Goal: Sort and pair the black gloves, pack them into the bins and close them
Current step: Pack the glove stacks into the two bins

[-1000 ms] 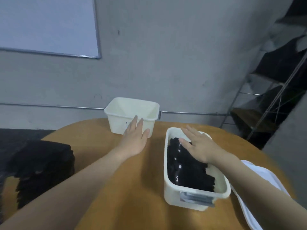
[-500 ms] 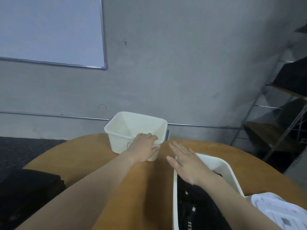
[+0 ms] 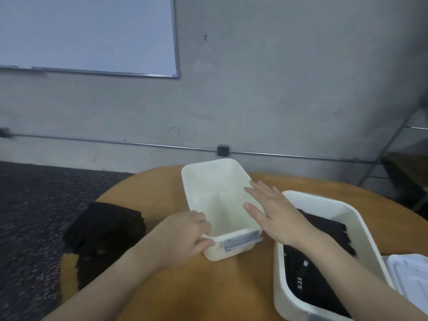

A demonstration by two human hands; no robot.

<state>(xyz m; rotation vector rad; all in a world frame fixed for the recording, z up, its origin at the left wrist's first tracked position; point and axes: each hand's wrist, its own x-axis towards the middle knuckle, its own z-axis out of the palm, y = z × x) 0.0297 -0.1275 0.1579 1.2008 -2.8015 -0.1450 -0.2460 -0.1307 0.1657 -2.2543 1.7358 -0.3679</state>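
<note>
Head view: left hand (image 3: pixel 185 237) is gripping the empty bin (image 3: pixel 215 200) by its near rim at frame centre, apparently positioning it for packing; right hand (image 3: pixel 273 216), fingers spread flat, is steadying its side above the filled bin (image 3: pixel 361 232) of black gloves (image 3: pixel 308 281), lower right.

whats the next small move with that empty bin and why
Probably set the empty bin down square on the table beside the glove stack. The left hand grips its near rim, the right hand lies flat against its side, and the full bin already holds gloves, so loading comes next.
</note>
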